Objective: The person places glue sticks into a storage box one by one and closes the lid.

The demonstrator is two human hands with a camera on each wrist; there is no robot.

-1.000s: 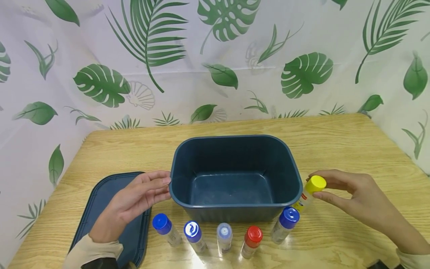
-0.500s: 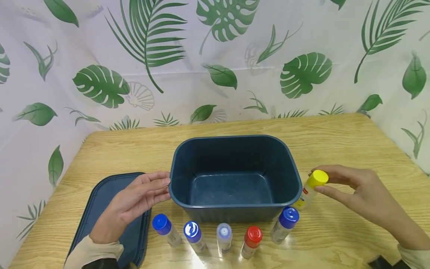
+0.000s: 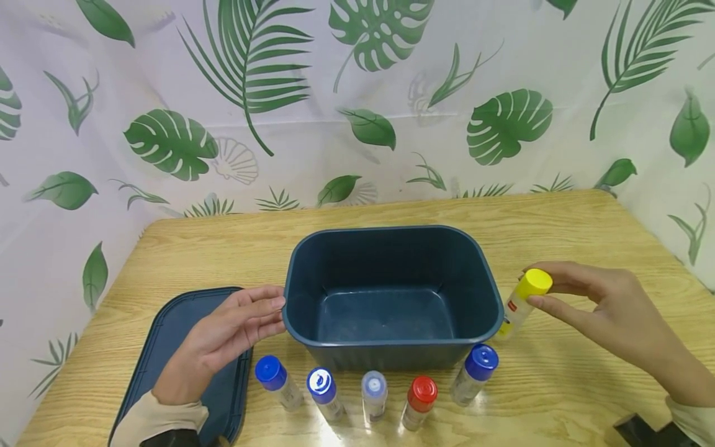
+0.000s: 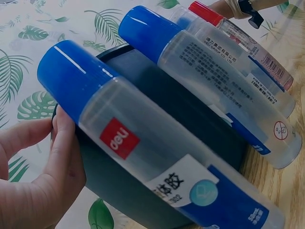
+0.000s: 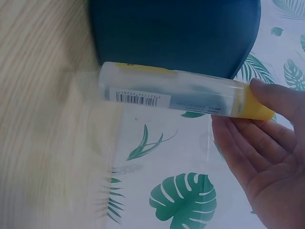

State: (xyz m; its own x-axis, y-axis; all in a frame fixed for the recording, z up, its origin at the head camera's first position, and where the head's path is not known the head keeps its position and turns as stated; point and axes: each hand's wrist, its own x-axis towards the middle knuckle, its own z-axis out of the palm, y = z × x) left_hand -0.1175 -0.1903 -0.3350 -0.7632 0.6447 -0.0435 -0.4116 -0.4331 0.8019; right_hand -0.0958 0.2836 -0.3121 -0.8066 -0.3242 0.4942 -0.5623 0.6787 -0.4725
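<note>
from here i see the right hand [image 3: 606, 307] pinching a yellow-capped bottle [image 3: 517, 308]; the left hand [image 3: 226, 329], loosely straight-fingered, touches the bin [image 3: 385, 355], base partly hidden.

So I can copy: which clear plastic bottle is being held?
The clear, round plastic bottle with the yellow cap, pinched in the right hand; no other cap is yellow.

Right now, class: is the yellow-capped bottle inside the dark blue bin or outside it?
Outside. The head view shows the yellow-capped bottle beside the bin, its cap pinched by the right hand.
</note>
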